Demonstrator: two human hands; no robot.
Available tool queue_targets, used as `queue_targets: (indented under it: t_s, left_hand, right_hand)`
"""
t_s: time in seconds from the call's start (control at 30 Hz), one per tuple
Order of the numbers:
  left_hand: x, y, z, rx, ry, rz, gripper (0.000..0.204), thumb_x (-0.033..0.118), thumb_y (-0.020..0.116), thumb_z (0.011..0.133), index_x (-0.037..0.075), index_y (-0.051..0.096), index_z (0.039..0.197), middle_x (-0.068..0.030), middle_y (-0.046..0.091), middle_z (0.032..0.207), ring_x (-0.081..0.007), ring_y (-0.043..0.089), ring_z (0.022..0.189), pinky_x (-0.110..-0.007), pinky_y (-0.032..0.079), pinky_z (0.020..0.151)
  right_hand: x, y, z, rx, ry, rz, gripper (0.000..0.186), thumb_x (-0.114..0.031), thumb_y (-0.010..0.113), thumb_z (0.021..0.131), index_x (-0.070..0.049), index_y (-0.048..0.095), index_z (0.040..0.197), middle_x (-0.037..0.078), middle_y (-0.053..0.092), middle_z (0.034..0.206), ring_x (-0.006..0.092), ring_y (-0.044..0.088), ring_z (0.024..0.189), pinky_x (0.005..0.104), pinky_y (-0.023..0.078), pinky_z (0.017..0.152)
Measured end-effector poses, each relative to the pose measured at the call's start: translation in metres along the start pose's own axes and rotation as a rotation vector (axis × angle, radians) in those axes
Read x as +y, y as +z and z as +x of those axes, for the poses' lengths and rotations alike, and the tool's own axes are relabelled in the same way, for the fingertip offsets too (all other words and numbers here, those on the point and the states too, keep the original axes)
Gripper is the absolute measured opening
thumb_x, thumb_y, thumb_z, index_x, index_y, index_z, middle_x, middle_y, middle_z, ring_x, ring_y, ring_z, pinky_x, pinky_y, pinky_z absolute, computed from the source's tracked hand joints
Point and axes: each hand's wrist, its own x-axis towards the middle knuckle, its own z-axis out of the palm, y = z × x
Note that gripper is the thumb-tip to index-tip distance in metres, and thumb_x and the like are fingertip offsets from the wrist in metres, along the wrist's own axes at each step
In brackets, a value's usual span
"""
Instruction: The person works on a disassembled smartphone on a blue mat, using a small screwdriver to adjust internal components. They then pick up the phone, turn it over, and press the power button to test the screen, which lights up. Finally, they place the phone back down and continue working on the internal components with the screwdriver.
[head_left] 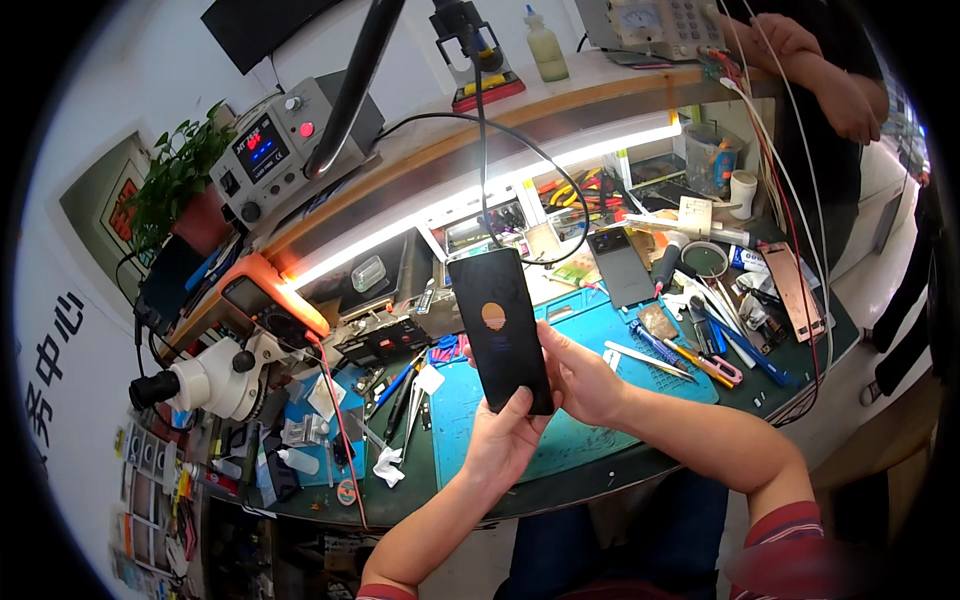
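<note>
While both hands keep the black smartphone raised just above the blue work mat, the left hand is curled shut around its lower end and the right hand clasps its right edge. A steady check likely needs firm edge grips, thumbs off the lit screen, and the phone kept over that mat, clear of the screwdrivers lying on the mat's right side.

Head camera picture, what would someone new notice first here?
First, the black phone held upright at the centre, its dark screen showing an orange disc, gripped from below by the left hand and at its side by the right hand. Next, the bright light strip glowing under the shelf behind it, and the white microscope at the left of the cluttered bench.
</note>
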Motion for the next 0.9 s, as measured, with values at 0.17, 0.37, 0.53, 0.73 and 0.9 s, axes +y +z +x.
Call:
queue_targets:
  t_s: [0.17, 0.37, 0.53, 0.73, 0.9]
  left_hand:
    - [-0.004, -0.002, -0.001, -0.013, -0.044, 0.011, 0.038, 0.017, 0.071, 0.103, 0.005, 0.056, 0.135, -0.0060, 0.066, 0.128, -0.0202, 0.067, 0.119, -0.038, 0.056, 0.107]
    - [-0.009, 0.000, -0.002, 0.017, -0.014, 0.023, 0.039, 0.019, 0.073, 0.102, 0.006, 0.056, 0.135, -0.0050, 0.065, 0.129, -0.0193, 0.066, 0.120, -0.039, 0.056, 0.107]
    - [-0.005, 0.004, -0.004, 0.048, -0.042, 0.069, 0.037, 0.014, 0.071, 0.102, 0.005, 0.055, 0.135, -0.0061, 0.064, 0.130, -0.0205, 0.063, 0.124, -0.045, 0.055, 0.108]
    - [0.003, -0.002, -0.010, -0.050, 0.006, 0.364, 0.042, 0.002, 0.067, 0.102, 0.002, 0.052, 0.141, -0.0089, 0.063, 0.134, -0.0202, 0.063, 0.126, -0.046, 0.055, 0.108]
    - [0.010, -0.021, -0.011, -0.126, 0.048, 0.626, 0.039, -0.002, 0.066, 0.101, -0.002, 0.056, 0.139, -0.0116, 0.068, 0.128, -0.0197, 0.069, 0.115, -0.039, 0.058, 0.103]
  right_hand:
    - [-0.005, 0.005, 0.002, -0.029, -0.078, 0.036, 0.066, -0.048, 0.023, 0.114, -0.003, 0.033, 0.162, 0.024, 0.055, 0.151, 0.0359, 0.055, 0.140, 0.0477, 0.046, 0.117]
    - [-0.001, 0.002, 0.004, -0.070, -0.102, 0.005, 0.068, -0.049, 0.022, 0.114, -0.001, 0.031, 0.162, 0.026, 0.052, 0.153, 0.0390, 0.053, 0.141, 0.0491, 0.046, 0.117]
    - [0.000, 0.004, 0.004, -0.031, -0.075, 0.043, 0.078, -0.060, 0.018, 0.112, -0.001, 0.033, 0.161, 0.026, 0.048, 0.156, 0.0381, 0.052, 0.142, 0.0495, 0.046, 0.117]
    - [-0.004, -0.006, 0.005, -0.042, -0.066, 0.105, 0.077, -0.060, 0.017, 0.112, -0.003, 0.036, 0.161, 0.026, 0.050, 0.154, 0.0387, 0.055, 0.138, 0.0508, 0.046, 0.116]
    - [0.001, -0.006, 0.006, -0.061, -0.032, 0.150, 0.075, -0.057, 0.018, 0.113, -0.003, 0.039, 0.160, 0.026, 0.052, 0.152, 0.0388, 0.058, 0.136, 0.0508, 0.047, 0.115]
